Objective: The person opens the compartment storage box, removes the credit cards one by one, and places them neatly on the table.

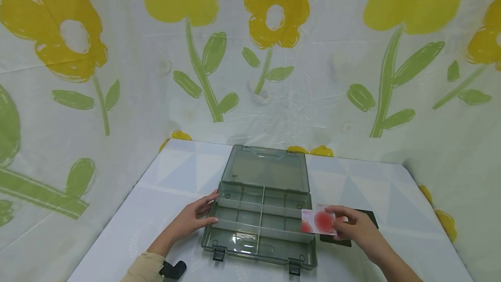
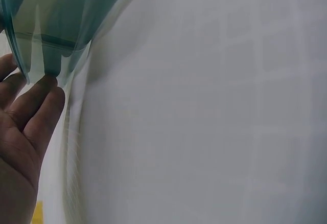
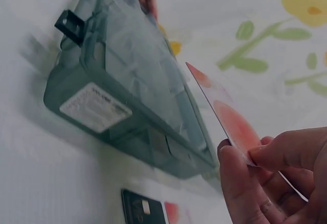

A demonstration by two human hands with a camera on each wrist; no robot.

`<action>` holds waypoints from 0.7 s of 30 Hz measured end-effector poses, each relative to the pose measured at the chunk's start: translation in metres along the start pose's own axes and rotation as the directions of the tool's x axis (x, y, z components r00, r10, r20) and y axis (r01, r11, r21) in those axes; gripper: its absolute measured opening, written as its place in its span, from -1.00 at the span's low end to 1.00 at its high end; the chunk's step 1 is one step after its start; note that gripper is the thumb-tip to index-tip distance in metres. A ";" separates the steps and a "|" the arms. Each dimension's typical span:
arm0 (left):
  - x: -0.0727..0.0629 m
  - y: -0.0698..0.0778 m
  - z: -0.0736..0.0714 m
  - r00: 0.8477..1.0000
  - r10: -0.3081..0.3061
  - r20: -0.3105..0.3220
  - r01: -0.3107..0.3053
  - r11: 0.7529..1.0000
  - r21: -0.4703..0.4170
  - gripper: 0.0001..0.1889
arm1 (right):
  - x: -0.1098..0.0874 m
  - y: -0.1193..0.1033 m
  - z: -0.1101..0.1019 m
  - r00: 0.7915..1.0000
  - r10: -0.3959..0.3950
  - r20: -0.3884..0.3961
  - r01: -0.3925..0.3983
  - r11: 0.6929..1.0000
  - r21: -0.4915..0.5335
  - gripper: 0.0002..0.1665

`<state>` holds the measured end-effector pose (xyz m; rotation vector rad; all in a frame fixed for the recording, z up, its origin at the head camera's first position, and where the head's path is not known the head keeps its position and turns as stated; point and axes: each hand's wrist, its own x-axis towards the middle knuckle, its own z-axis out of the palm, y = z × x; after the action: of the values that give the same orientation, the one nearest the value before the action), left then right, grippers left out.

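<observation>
A translucent grey-green divided plastic box [image 1: 258, 253] lies on the table with its lid [image 1: 270, 169] swung back. My left hand [image 1: 195, 214] is at the box's left side, thumb at the rim. In the left wrist view its fairly straight fingers [image 2: 47, 98] touch the box's edge. My right hand [image 1: 358, 229] pinches a white card [image 1: 309, 216] with red circles, tilted over the box's right rim. Thumb and fingers hold one end of this card [image 3: 232, 119] in the right wrist view. Beneath that hand lie dark cards [image 1: 368, 216], partly covered.
Another red-and-white card [image 3: 172, 213] lies beside a dark card [image 3: 135, 206] on the table. Two black latches [image 1: 219, 254] jut from the box's front edge. A flower-printed curtain [image 1: 313, 77] stands close behind and along the sides of the table [image 1: 172, 177].
</observation>
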<state>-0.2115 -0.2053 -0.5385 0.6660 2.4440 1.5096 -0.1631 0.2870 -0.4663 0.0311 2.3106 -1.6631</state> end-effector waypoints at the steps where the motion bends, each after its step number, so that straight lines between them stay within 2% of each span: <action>1: 0.000 0.000 0.000 1.000 -0.001 -0.001 0.001 1.000 -0.001 -0.19 | -0.001 0.002 -0.003 1.000 0.005 -0.002 -0.005 1.000 0.002 -0.43; 7: -0.001 0.000 0.000 1.000 -0.010 -0.003 0.010 1.000 0.001 -0.18 | -0.005 0.013 -0.021 0.997 0.056 -0.058 -0.056 0.998 0.003 -0.42; 13: 0.000 0.001 0.000 1.000 -0.018 -0.004 0.018 1.000 -0.002 -0.19 | -0.006 0.023 -0.036 0.975 0.174 -0.136 -0.179 0.983 -0.028 -0.37; 21: -0.001 0.002 0.000 1.000 -0.008 -0.006 0.008 1.000 -0.008 -0.19 | -0.012 0.040 -0.056 0.965 0.222 -0.138 -0.230 0.972 -0.044 -0.40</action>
<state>-0.2102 -0.2049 -0.5367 0.6501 2.4412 1.5197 -0.1570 0.3537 -0.4841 0.3894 2.3480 -1.5193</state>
